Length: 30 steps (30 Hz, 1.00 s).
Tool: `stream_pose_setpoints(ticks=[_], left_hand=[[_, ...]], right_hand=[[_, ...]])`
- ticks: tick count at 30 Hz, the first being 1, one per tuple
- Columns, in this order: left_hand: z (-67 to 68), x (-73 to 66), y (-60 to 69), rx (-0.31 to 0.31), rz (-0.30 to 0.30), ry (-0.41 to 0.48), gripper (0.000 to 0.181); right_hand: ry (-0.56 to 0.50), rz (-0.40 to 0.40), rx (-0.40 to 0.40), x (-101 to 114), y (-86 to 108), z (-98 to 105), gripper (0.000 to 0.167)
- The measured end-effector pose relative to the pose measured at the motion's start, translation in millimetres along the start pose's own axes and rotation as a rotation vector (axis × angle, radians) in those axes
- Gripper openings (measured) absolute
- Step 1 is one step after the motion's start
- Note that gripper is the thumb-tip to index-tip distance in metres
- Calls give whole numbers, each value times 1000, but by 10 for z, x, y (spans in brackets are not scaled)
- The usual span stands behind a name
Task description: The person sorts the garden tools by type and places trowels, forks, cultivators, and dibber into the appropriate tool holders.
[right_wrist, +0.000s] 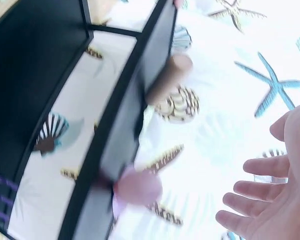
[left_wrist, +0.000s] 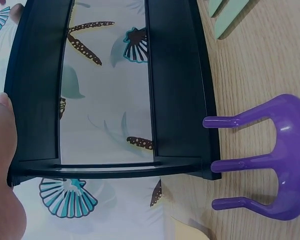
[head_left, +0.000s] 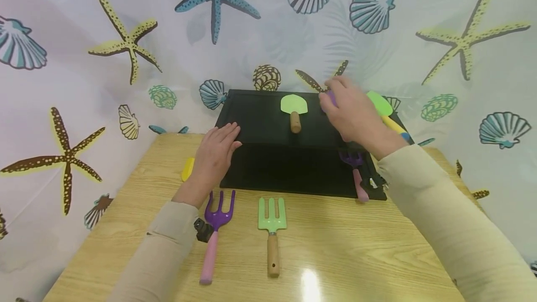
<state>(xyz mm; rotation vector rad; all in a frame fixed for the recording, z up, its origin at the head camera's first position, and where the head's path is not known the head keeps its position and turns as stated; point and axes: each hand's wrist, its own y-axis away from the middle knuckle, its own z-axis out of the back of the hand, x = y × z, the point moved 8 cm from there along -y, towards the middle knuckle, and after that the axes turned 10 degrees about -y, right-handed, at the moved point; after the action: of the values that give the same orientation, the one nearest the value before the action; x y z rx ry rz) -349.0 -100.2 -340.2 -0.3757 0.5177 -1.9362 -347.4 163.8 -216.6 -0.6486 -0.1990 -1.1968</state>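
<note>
A black two-level shelf (head_left: 260,127) stands on the table. My left hand (head_left: 211,153) rests at its upper left end, fingers straight. Above the right part of the top level is my right hand (head_left: 354,111); its fingers are spread and hold nothing in the right wrist view. Close below that hand lies a purple tool (head_left: 331,98) with a pink handle (right_wrist: 138,186), its head mostly hidden. A light green hand trowel (head_left: 293,105) with a wooden handle lies mid-shelf. A purple hand fork (head_left: 352,158) with a pink handle leans on the lower level at right.
On the table in front lie a larger purple fork (head_left: 218,218) and a light green fork (head_left: 271,222). A green-headed tool (head_left: 380,103) with a yellow and blue handle is at the shelf's right end. Something yellow (head_left: 188,169) shows beside my left wrist. A patterned curtain hangs behind.
</note>
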Motion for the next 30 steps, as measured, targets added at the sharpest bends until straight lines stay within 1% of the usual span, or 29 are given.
stream_pose_setpoints(ticks=[2, 5, 10, 13, 17, 23, 26, 30], left_hand=[[15, 2, 8, -7, 0, 4, 48], [15, 12, 14, -9, 0, 4, 48], [2, 21, 20, 7, 9, 5, 48], [3, 21, 20, 8, 11, 6, 48], [1, 19, 15, 7, 6, 2, 48], [-3, 28, 19, 5, 13, -2, 48], [-3, 19, 17, 9, 14, -4, 48], [-1, -2, 9, 15, 12, -8, 49]], right_hand=[[-10, 3, -38, -78, 34, 125, 48], [-1, -20, -63, -230, 103, 283, 50], [63, -88, -49, -546, 229, 461, 54], [74, -136, -26, -748, 316, 540, 57], [91, -165, 3, -990, 442, 629, 60], [146, -157, 32, -1275, 618, 661, 58], [171, -168, 63, -1428, 707, 642, 58], [171, -196, 119, -1611, 829, 602, 60]])
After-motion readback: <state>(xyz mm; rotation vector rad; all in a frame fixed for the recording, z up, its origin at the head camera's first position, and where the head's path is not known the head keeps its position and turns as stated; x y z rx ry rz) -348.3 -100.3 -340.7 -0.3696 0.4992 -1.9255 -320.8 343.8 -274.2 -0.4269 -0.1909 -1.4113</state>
